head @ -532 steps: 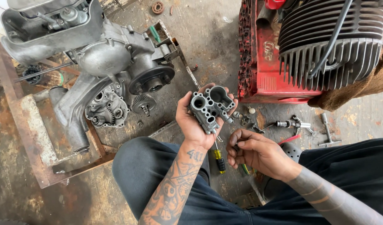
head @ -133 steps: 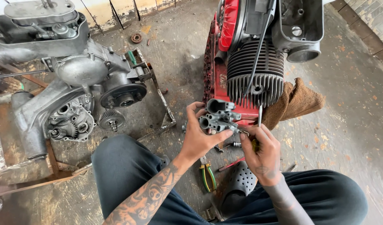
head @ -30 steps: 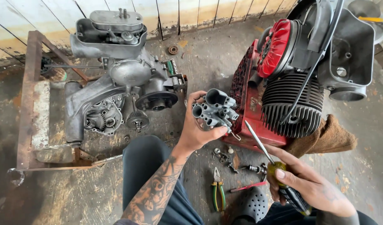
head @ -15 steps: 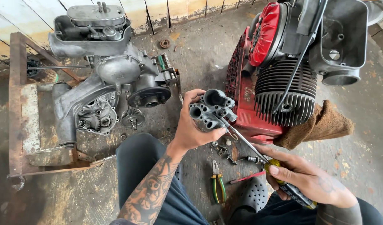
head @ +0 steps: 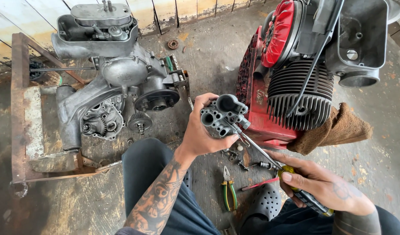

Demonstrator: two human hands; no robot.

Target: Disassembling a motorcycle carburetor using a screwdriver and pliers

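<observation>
Stained concrete floor (head: 217,56) bounded by a plank wall (head: 30,21), with a grey engine (head: 108,87) on a rusty frame (head: 19,109) and a red engine (head: 295,74) crowding both sides. Between them, above pliers (head: 228,189), the left hand (head: 204,130) grasps a metal carburetor (head: 224,115); the right hand (head: 326,187) clenches a screwdriver (head: 274,163) whose tip touches it.

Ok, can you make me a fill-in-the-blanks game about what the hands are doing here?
1. The left hand holds up a grey metal ____ part.
2. The right hand pokes a ____ into the carburetor.
3. The pliers on the floor have green and ____ handles.
4. A brown ____ lies beside the red engine.

Missing words: carburetor; screwdriver; yellow; rag
</observation>
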